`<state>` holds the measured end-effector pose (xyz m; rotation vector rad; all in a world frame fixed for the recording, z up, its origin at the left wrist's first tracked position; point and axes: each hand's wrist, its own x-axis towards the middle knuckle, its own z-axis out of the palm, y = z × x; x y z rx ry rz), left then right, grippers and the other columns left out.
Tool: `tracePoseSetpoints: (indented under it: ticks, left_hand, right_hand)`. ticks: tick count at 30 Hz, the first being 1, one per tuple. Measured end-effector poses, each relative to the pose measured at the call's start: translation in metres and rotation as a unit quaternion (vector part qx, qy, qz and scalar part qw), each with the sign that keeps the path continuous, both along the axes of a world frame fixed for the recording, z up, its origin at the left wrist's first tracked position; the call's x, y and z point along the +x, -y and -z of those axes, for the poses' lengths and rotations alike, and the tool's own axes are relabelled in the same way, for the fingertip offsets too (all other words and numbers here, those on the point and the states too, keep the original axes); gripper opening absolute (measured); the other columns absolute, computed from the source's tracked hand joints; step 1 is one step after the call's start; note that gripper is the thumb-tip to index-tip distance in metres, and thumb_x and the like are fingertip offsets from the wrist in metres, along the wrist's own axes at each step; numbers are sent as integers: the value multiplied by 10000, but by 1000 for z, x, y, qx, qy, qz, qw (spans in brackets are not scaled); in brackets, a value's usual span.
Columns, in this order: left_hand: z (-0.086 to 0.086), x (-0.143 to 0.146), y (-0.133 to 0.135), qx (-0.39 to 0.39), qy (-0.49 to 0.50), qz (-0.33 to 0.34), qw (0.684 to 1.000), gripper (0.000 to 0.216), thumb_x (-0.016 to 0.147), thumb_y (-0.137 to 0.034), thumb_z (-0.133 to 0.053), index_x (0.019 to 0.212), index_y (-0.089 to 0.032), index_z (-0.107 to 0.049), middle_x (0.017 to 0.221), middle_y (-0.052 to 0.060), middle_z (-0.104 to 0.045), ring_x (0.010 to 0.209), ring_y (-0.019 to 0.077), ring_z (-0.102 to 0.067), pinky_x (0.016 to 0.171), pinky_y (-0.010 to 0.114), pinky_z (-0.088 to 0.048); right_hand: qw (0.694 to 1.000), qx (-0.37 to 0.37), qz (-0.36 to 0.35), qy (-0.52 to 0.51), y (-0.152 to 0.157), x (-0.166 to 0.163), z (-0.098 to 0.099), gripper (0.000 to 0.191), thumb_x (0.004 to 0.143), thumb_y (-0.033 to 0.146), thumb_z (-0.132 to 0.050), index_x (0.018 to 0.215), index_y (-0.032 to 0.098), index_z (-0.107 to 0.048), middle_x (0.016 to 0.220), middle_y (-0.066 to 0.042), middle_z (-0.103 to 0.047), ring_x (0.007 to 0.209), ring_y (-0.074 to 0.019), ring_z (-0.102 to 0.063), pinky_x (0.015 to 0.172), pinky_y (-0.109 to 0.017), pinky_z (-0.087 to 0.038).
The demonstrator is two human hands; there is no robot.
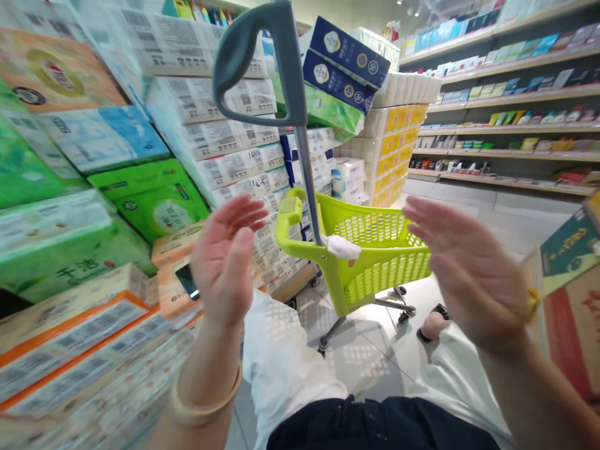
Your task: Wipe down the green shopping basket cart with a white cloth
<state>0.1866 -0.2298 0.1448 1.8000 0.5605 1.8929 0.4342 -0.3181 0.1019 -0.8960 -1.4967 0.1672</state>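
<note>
Lime cart (363, 269) stretches lengthwise rightward beyond left hand (228, 265) and right hand (471, 278), each grip wide.

Raised well apart, the left hand (225, 262) and right hand (473, 275) are unclenched, palms turned toward each other, fingers (246, 209) loosely extended, forearms (209, 353) slanting inward.

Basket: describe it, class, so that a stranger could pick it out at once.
Find the tall stack of white packs, left of the shelves. Right of its lower part, seen between the left hand and right hand, is the basket, on a wheeled frame. Unlike the packs, it is lime green, has holes in its sides and a tall grey handle.
</note>
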Motion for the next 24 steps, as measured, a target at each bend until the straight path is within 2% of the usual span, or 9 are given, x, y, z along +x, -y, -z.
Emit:
tracePoseSetpoints:
  ticks: [4, 7, 9, 10, 12, 15, 19, 24]
  left_hand:
    - [43, 12, -55, -65, -131, -60, 987, 395, 839, -320, -593, 1212, -192, -560, 1102, 76, -655, 1006, 188, -639, 944, 376, -511]
    - [62, 29, -85, -87, -194, -15, 977, 448, 823, -325, -587, 1244, -182, -527, 1185, 103, -627, 1089, 213, -610, 999, 402, -467]
    - [67, 41, -94, -115, -198, 36, 973, 418, 831, -350, -565, 1207, -171, -532, 1140, 103, -646, 1048, 211, -627, 959, 390, -488]
    - [67, 47, -97, -132, -200, 63, 969, 379, 840, -361, -550, 1166, -168, -544, 1073, 93, -665, 989, 202, -644, 916, 374, -508]
    - [68, 56, -97, -157, -189, 92, 965, 305, 858, -373, -521, 1080, -168, -557, 905, 53, -671, 845, 172, -656, 803, 324, -535]
    - [70, 62, -91, -158, -165, 72, 971, 246, 881, -342, -484, 1052, -176, -544, 796, 8, -623, 754, 134, -622, 730, 266, -515]
    - [76, 62, -83, -147, -179, 52, 971, 258, 909, -324, -447, 1121, -196, -519, 811, 0, -606, 761, 125, -599, 731, 256, -495]
    - [84, 62, -77, -138, -205, 37, 968, 272, 929, -361, -436, 1157, -226, -497, 882, 13, -619, 807, 142, -613, 729, 267, -495]
  right_hand:
    - [991, -63, 67, 95, -61, -15, 53, 384, 893, 266, -529, 1274, 236, -553, 1326, -88, -558, 1256, -235, -506, 1067, -465, -426]
    - [981, -71, 88, 161, -104, -32, 88, 405, 896, 223, -468, 1296, 216, -533, 1374, -101, -515, 1295, -240, -463, 1095, -471, -388]
    - [968, -85, 122, 200, -123, -44, 101, 431, 889, 209, -457, 1316, 198, -513, 1396, -115, -492, 1339, -280, -398, 1101, -532, -343]
    - [963, -93, 126, 220, -130, -49, 104, 434, 887, 187, -441, 1315, 187, -513, 1377, -126, -506, 1315, -281, -421, 1086, -530, -353]
    - [954, -106, 130, 248, -139, -58, 108, 442, 879, 150, -421, 1312, 168, -510, 1327, -137, -540, 1245, -275, -472, 1046, -498, -388]
    - [950, -101, 143, 257, -141, -65, 110, 443, 880, 141, -419, 1313, 176, -503, 1269, -124, -574, 1160, -260, -508, 990, -442, -415]
    - [948, -86, 162, 260, -133, -54, 121, 361, 937, 210, -408, 1279, 227, -522, 1255, -82, -585, 1145, -229, -508, 970, -383, -386]
    - [928, -117, 268, 230, -124, -28, 141, 301, 961, 335, -403, 1167, 210, -584, 1145, -96, -615, 1095, -253, -507, 962, -416, -337]
